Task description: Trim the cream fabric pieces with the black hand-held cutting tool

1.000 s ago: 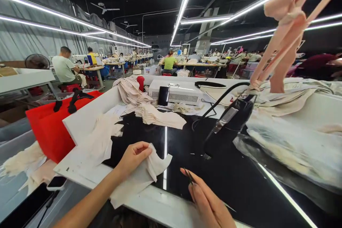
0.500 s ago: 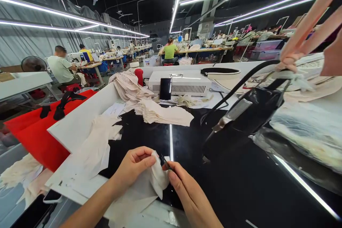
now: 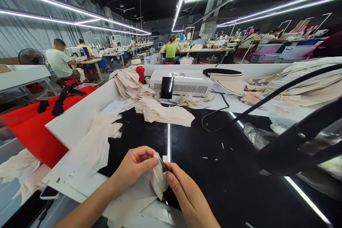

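Note:
Between thumb and fingers, my left hand (image 3: pixel 137 165) pinches a folded piece of pale cloth (image 3: pixel 159 181) above the near edge of the black tabletop (image 3: pixel 227 192). My right hand (image 3: pixel 181 185) is closed on a small dark metal tool (image 3: pixel 162 164), whose thin tip lies against the top of the cloth near my left fingertips. Whether the tool is tweezers or snips cannot be made out. Below my left wrist, more pale fabric (image 3: pixel 133 199) spreads over the table's near edge.
Stacked cream pieces (image 3: pixel 165 112) lie ahead, before a phone (image 3: pixel 167 87) and a white vented box (image 3: pixel 184 82). A red bag (image 3: pixel 29 124) stands left. A blurred black strap-like object (image 3: pixel 294 139) fills the right side. People sit at machines beyond.
The dark object with peach ties at the right has swung further right and nearer, uncovering tabletop and scraps. The tool's tip has shifted slightly left against the cloth; both hands keep their grip.

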The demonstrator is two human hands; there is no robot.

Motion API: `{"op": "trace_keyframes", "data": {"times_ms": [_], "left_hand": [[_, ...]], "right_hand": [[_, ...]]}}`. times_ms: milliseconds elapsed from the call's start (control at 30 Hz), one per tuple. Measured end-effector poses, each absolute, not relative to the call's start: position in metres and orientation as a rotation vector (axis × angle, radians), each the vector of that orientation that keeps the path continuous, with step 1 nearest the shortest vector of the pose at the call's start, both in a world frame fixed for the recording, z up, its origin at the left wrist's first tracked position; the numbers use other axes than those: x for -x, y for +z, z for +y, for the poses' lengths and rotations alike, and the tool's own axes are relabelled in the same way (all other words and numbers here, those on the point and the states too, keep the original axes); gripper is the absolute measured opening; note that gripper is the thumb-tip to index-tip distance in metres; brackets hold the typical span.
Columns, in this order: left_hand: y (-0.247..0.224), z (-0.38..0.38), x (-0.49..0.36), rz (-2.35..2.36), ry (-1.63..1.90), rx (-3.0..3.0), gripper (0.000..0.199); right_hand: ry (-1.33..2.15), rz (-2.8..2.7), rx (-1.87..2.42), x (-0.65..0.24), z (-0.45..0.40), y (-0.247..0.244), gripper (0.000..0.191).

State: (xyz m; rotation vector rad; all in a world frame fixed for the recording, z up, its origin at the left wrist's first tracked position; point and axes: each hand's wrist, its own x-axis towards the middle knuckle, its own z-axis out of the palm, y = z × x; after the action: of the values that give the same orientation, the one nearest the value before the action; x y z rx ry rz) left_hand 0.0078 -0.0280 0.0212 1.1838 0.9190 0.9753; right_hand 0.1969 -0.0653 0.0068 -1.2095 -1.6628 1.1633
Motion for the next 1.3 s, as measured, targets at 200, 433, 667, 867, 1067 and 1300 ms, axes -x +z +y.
{"op": "trace_keyframes", "data": {"times_ms": [200, 433, 667, 867, 1067, 1300], "left_hand": [[0.0232, -0.0286, -0.0086, 0.922, 0.990, -1.211, 0.039], [0.0185, -0.0263, -0.0087, 0.891, 1.004, -1.204, 0.037], [0.0153, -0.0266, -0.0094, 0.878, 1.008, -1.199, 0.037], [0.0185, -0.0273, -0.0100, 0.904, 1.017, -1.186, 0.041], [0.0196, -0.0290, -0.0097, 0.909, 1.027, -1.176, 0.039], [0.0185, -0.0290, -0.0094, 0.889, 1.029, -1.164, 0.038]], "right_hand": [[1.164, -1.676, 1.176, -0.1984, -0.0637, 0.0061, 0.043], [1.160, -1.713, 1.159, -0.2018, -0.0612, 0.0016, 0.041], [1.173, -1.716, 1.156, -0.2011, -0.0597, -0.0006, 0.043], [1.153, -1.679, 1.187, -0.1990, -0.0623, 0.0021, 0.041], [1.120, -1.610, 1.233, -0.1960, -0.0680, 0.0057, 0.039], [1.066, -1.713, 1.224, -0.1977, -0.0625, 0.0003, 0.044]]}}
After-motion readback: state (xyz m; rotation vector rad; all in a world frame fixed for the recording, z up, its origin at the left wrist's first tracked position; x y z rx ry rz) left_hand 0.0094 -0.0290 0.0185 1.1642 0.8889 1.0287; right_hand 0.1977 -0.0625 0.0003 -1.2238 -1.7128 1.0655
